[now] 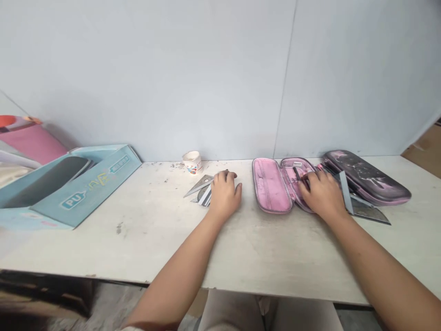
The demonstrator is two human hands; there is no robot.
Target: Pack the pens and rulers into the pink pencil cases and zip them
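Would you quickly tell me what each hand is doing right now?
Left hand: open, resting on the rulers.
Right hand: closed on a pen in the case.

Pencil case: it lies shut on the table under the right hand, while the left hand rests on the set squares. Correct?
No. The head view shows the pencil case open, not shut, on the table under the right hand; the left hand rests on the set squares.

- Pencil case (272,186): pink lining; outer shell (368,177) dark purple, mottled pink.
- Box (86,193), far left of pencil case: pale blue, white and yellow lettering.
- Cup (192,162), left of pencil case: white, red-and-blue marks.
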